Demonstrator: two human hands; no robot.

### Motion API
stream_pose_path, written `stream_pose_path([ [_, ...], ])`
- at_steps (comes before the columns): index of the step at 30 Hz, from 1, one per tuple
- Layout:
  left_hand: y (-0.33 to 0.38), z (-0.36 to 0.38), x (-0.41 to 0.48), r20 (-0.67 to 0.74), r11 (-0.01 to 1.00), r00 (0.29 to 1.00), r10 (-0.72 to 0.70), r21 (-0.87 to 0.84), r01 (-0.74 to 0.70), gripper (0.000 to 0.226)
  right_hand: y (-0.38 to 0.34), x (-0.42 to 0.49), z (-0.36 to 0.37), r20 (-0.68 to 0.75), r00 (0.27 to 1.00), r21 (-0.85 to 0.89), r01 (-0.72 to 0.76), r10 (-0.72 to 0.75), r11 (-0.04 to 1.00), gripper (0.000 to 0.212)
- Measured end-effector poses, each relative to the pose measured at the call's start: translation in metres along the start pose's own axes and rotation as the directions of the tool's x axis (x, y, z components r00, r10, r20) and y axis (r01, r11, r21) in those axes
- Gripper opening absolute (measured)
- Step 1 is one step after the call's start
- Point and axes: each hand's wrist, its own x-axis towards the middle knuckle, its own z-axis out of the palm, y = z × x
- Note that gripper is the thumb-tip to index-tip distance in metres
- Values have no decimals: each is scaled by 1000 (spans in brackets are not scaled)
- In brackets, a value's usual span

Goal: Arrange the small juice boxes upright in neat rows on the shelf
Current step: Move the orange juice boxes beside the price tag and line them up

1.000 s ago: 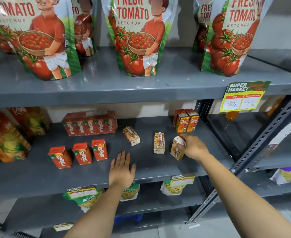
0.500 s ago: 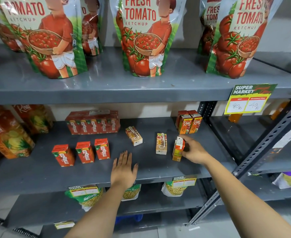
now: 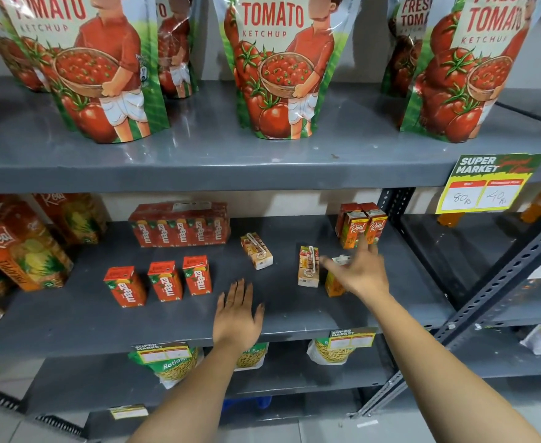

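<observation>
On the grey middle shelf three red Maaza juice boxes stand upright in a row at the left. Two small boxes with straws lie flat mid-shelf: one farther back, one beside my right hand. My right hand hovers blurred with fingers spread, just above an upright orange juice box that it partly hides. Upright Real juice boxes stand at the back right. My left hand rests flat and open on the shelf front.
A shrink-wrapped Maaza multipack sits at the back. Large Real cartons stand at the left. Tomato ketchup pouches fill the shelf above. A price tag hangs at the right, by a slanted metal upright. Snack bags lie below.
My right hand stood the orange juice box upright, then let go of it and opened, lifting toward the back right. My left hand stayed flat on the shelf.
</observation>
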Motion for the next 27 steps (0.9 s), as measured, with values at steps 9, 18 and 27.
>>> stream_pose_path([
  [9, 1, 1, -1, -8, 1000, 1000, 5, 1, -5, 65, -85, 33, 29, 161, 961, -382, 272, -226, 883, 39],
  [18, -2, 2, 2, -19, 1000, 1000, 7, 30, -6, 67, -79, 53, 77, 327, 944, -740, 221, 53, 635, 30],
  [27, -2, 5, 3, -16, 1000, 1000, -4, 30, 5, 67, -102, 64, 66, 196, 967, -346, 226, -165, 911, 54],
])
